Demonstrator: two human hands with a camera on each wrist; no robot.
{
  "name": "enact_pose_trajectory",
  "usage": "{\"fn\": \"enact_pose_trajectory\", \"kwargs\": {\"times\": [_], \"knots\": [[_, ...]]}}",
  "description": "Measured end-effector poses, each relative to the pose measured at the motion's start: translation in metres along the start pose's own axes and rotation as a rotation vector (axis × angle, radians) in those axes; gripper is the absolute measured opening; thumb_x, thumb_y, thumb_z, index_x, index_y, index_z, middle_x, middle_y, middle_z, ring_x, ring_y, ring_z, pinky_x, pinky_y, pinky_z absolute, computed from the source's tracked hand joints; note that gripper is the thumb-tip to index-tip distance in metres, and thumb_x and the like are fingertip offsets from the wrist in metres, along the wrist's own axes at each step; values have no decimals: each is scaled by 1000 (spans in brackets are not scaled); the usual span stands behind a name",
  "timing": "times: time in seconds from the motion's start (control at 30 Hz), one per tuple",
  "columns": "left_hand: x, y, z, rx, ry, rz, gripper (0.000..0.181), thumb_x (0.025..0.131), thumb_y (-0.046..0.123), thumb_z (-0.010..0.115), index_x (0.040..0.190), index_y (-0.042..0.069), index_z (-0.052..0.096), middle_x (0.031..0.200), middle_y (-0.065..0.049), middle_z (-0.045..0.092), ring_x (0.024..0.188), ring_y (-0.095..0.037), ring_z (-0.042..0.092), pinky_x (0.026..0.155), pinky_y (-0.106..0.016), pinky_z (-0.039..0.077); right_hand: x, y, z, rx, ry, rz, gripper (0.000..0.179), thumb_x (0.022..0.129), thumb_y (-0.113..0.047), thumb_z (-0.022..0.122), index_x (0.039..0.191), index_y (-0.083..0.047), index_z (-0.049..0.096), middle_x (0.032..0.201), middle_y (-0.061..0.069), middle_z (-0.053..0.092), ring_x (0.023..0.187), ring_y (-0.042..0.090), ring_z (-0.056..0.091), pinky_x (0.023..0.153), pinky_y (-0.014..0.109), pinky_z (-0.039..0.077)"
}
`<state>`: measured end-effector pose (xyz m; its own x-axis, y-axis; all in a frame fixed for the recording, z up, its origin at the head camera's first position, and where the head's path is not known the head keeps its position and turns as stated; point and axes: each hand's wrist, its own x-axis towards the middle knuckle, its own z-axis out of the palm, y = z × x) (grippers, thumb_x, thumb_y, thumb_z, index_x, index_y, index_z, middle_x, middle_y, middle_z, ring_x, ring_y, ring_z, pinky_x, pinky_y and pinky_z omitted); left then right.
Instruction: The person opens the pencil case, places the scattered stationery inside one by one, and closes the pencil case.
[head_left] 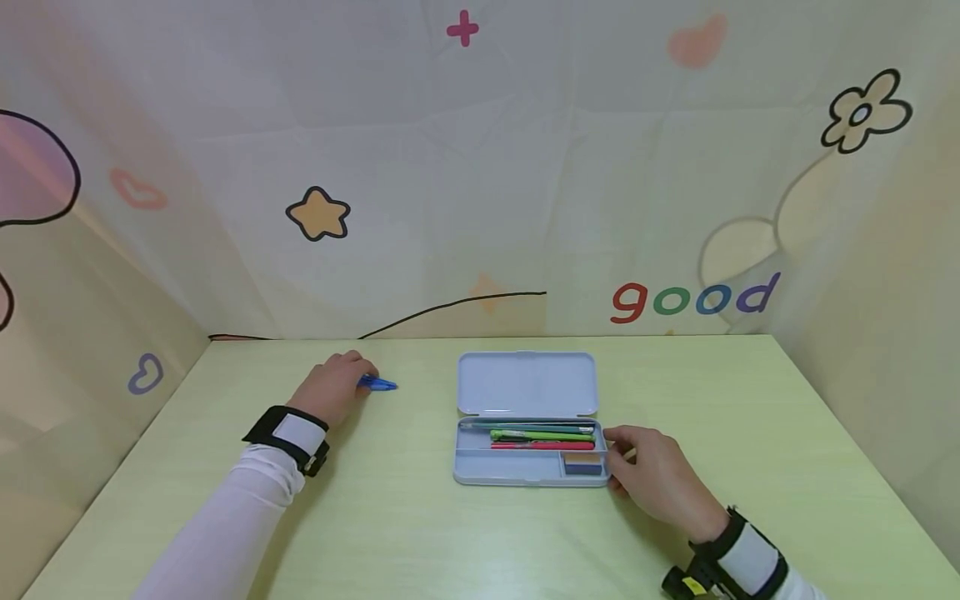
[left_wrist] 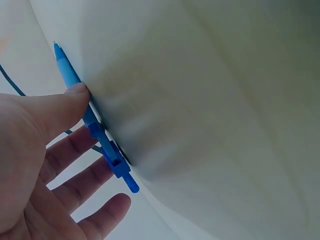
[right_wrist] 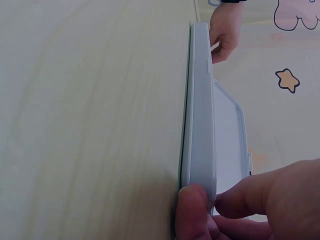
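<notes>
My left hand (head_left: 335, 390) is at the back left of the table and pinches a blue click pen (head_left: 381, 384). In the left wrist view the thumb lies on the barrel of the pen (left_wrist: 67, 69), with the fingers behind it. A pale blue pencil case (head_left: 506, 468) lies with its lid (head_left: 527, 383) raised at the middle of the table. Inside are a green pen (head_left: 540, 435), a red pen (head_left: 542, 446), blue-green pencils (head_left: 525, 426) and an eraser (head_left: 582, 468) in a small compartment. My right hand (head_left: 663, 477) grips the case's right end between thumb and fingers.
The pale wooden table (head_left: 390, 533) meets a printed cloth backdrop (head_left: 420, 208) along its back edge, with more cloth at both sides. Straps with devices sit on both wrists, including a black wristband (head_left: 288, 437) on the left one.
</notes>
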<state>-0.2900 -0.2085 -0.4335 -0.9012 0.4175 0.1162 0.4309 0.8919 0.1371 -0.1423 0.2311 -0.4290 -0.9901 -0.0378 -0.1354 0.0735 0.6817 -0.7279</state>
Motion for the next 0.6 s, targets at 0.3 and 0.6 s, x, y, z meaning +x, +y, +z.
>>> {"fn": "enact_pose_trajectory", "kwargs": {"times": [0.3,0.6], "knots": [[0,2,-2,8,-10,-7,20,98,8,76,118,5,74,115,-12,67,105,-38,61,89,-57,54,0,0,-1,-17,3,-15,39,102,-5,61,139,9,62,92,6,64,69,16,61,56,27,49],[-4,5,-4,-6,-37,-36,21,100,12,76,120,4,73,116,-14,66,107,-38,60,92,-58,53,1,0,0,10,4,-4,39,101,-4,61,138,10,61,92,7,64,68,17,62,58,28,54]]}}
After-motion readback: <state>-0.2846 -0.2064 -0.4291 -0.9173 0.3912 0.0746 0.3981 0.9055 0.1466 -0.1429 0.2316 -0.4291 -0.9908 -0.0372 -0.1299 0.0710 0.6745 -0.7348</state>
